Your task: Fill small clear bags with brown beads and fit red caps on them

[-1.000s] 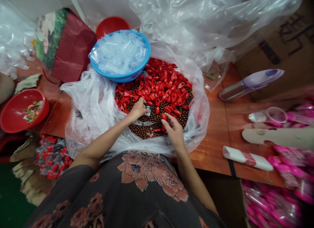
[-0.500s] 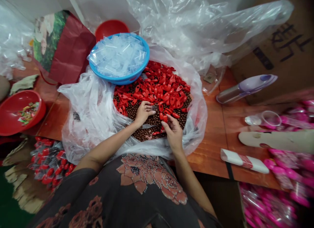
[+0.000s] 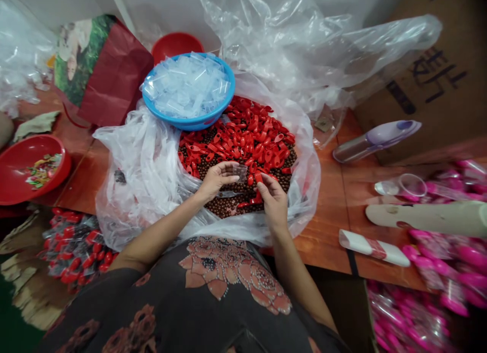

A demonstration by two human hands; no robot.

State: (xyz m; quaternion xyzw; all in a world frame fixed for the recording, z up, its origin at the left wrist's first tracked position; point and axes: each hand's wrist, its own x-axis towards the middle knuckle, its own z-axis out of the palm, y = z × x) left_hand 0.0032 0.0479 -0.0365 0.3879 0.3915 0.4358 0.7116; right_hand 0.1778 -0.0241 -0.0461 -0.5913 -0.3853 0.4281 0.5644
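Between the two hands in the head view, a narrow gap parts the small clear plastic sleeve [image 3: 240, 173], pinched by the left hand [image 3: 216, 180], from the red plastic piece [image 3: 258, 177] that the right hand [image 3: 274, 198] grips to its right. Their long axes are unclear. Brown beads [image 3: 222, 207] lie beneath both.
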